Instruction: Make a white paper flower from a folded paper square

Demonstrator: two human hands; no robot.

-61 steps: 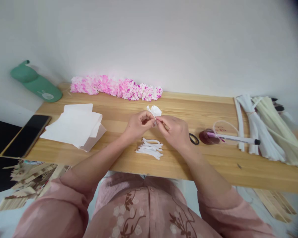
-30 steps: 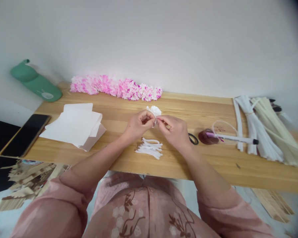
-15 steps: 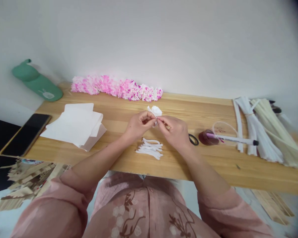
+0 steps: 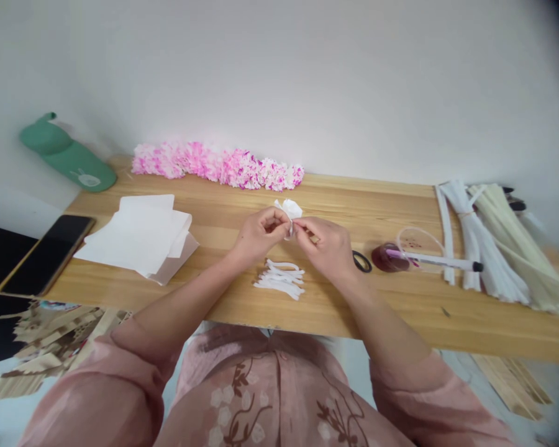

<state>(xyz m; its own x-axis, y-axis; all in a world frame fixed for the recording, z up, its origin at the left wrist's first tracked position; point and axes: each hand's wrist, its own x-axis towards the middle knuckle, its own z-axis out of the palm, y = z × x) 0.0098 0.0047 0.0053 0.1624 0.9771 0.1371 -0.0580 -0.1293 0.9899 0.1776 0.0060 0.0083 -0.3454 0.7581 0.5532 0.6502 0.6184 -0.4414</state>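
L hand (image 4: 259, 234) + R hand (image 4: 325, 244) both pinch the crinkled paper (image 4: 291, 209) near its base — prob. best w/ firm grip, small moves.

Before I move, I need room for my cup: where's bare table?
Bare wood: beyond the right hand, between pink flowers and white bundle; more in front of the red container, barring a dark scrap. Crowded: left, with phone and paper; far right, white bundle beside cream bundle.

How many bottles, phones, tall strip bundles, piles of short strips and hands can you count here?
Green bottle: 1
Phone: 1
Strip bundles, white bundle and cream bundle: 2
Short-strip pile: 1
Hands, left and right: 2
Total: 7
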